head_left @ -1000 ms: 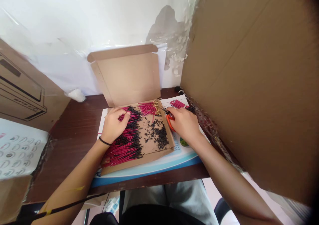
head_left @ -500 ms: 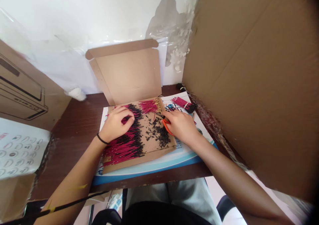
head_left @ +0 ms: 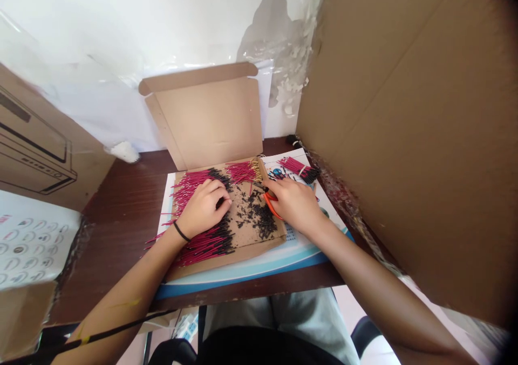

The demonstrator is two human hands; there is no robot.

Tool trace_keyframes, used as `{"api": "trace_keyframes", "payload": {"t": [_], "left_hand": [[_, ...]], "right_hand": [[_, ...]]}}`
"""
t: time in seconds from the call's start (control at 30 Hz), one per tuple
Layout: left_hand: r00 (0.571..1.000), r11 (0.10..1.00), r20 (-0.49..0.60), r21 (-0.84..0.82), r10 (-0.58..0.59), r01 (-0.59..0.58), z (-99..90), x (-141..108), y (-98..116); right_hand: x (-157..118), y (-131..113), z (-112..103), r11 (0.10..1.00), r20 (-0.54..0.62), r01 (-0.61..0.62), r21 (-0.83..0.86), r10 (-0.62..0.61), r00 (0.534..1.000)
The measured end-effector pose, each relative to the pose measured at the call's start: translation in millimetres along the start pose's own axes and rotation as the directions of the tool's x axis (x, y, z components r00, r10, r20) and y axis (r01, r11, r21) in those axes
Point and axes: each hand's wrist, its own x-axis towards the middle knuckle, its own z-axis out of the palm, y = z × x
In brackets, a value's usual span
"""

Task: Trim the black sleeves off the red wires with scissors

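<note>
My left hand (head_left: 206, 207) is over the rows of red wires with black ends (head_left: 208, 246), its thumb and fingertips curled together near the black ends. Whatever lies between those fingertips is too small to make out. In my right hand (head_left: 297, 200) are orange-handled cutters (head_left: 272, 205), their jaws mostly hidden by my fingers. Left of them, small black scraps (head_left: 263, 222) are strewn over the cardboard box (head_left: 243, 235). Beyond the scraps lies a group of red wires with gold-coloured tips (head_left: 243, 172).
The raised box lid (head_left: 210, 119) leans toward the white wall. A banded bundle of red wires (head_left: 299, 169) lies on the printed sheet (head_left: 299, 252) at right. Large cardboard (head_left: 404, 138) walls the right side, and a printed carton (head_left: 44, 144) stands left.
My left hand has moved right and slightly toward me, across the wires to their black ends. Some wires at the left now stick out past the box edge. My right hand stays nearly still.
</note>
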Motion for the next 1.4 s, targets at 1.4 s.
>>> {"api": "trace_keyframes", "payload": {"t": [1.4], "left_hand": [[0.899,0.334,0.045,-0.919,-0.436,0.208,34.4,-7.2,35.8]], "right_hand": [[-4.4,-14.5,-1.5,0.918,-0.188,0.147,0.368,-0.081,0.979]]}}
